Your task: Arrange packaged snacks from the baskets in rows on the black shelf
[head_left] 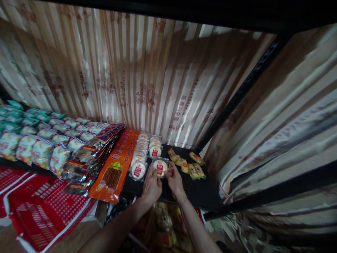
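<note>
Between my two hands is a round white packaged cake (160, 168) with a red label, in a clear wrapper. My left hand (152, 184) pinches its lower left side. At its right edge, my right hand (174, 177) has its fingers closed on the wrapper. Overlapping rows of the same white cakes (138, 169) lie just left of and behind it on the black shelf (189, 191). Small yellow packets (193, 171) sit on the shelf to the right of my right hand.
Orange snack bags (113, 175) overlap in a row at left, beside dark packets (81, 165) and many white and green bags (43, 151). A red basket (52, 200) is below left. More yellow packets (164, 221) lie under my arms. A black post (237, 95) rises at right.
</note>
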Action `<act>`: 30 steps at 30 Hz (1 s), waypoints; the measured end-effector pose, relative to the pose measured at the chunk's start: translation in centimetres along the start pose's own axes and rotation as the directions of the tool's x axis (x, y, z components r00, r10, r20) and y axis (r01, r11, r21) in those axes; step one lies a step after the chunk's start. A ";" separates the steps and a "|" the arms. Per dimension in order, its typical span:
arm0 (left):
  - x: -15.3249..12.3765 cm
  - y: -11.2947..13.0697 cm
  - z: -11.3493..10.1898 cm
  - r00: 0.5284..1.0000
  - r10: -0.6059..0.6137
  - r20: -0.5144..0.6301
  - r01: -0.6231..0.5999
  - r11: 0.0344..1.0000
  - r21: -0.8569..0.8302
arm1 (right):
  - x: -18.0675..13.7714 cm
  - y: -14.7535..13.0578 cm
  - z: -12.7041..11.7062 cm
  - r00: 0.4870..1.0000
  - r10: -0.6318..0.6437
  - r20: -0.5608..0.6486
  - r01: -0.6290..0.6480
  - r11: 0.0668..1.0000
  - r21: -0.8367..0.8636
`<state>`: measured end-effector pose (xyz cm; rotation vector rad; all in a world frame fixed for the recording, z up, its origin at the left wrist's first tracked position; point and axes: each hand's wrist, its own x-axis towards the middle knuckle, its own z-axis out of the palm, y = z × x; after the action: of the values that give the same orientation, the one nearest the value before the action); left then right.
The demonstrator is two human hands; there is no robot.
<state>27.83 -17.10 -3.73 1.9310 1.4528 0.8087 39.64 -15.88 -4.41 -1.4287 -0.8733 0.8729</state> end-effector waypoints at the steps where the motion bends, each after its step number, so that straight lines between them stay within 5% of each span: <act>1: 0.6 0.1 0.1 1.000 0.005 0.001 -0.005 1.000 0.020 | 0.7 0.0 0.4 0.999 -0.032 -0.006 0.031 0.998 -0.050; 15: 5.5 -0.2 2.2 0.983 -0.124 0.137 0.121 0.992 0.028 | 6.9 0.3 3.1 0.985 -0.159 0.065 0.159 0.700 -0.696; 25: 5.8 -1.3 3.6 0.992 -0.093 0.090 0.082 0.990 0.118 | 7.2 0.5 3.6 0.987 -0.136 0.092 0.146 0.472 -0.870; 30: 5.5 -1.5 3.7 0.998 -0.030 0.059 0.021 0.989 0.148 | 6.5 0.0 3.8 0.981 -0.136 0.137 0.185 0.462 -0.868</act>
<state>30.96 -11.79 -6.56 2.0234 1.5346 0.6407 39.10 -8.40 -4.69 -2.1605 -1.6162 0.2456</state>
